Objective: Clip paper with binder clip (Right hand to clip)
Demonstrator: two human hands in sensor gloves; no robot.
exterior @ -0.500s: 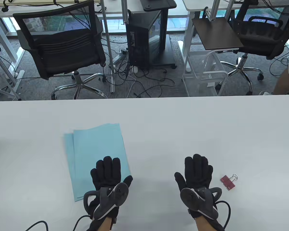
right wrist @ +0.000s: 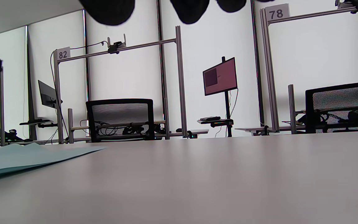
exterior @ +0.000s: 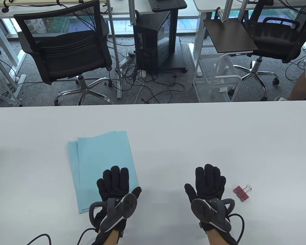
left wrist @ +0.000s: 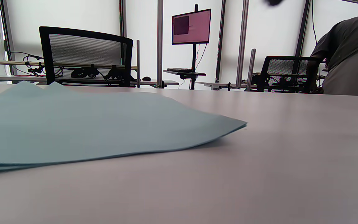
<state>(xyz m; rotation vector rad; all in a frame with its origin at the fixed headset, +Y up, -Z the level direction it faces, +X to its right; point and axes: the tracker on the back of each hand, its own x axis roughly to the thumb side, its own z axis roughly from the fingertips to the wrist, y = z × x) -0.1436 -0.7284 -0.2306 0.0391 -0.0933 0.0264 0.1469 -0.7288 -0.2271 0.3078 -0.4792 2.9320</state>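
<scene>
Light blue paper sheets (exterior: pixel 102 158) lie slightly fanned on the white table (exterior: pixel 168 132), left of centre. They also show in the left wrist view (left wrist: pixel 73 127) and at the left edge of the right wrist view (right wrist: pixel 26 157). My left hand (exterior: pixel 116 182) lies flat and open, fingers stretched over the near right corner of the paper. My right hand (exterior: pixel 209 181) is flat and open above the bare table, holding nothing. A red binder clip (exterior: pixel 241 192) with silver handles lies on the table just right of my right hand, apart from it.
The table's far edge (exterior: pixel 153 104) runs across the middle of the table view. Behind it stand office chairs (exterior: pixel 66 48), a computer tower (exterior: pixel 153 38) and floor cables. A glove cable (exterior: pixel 241 224) trails from my right wrist.
My left hand has shifted very slightly to the right on the paper. The right hand, paper and clip have not moved.
</scene>
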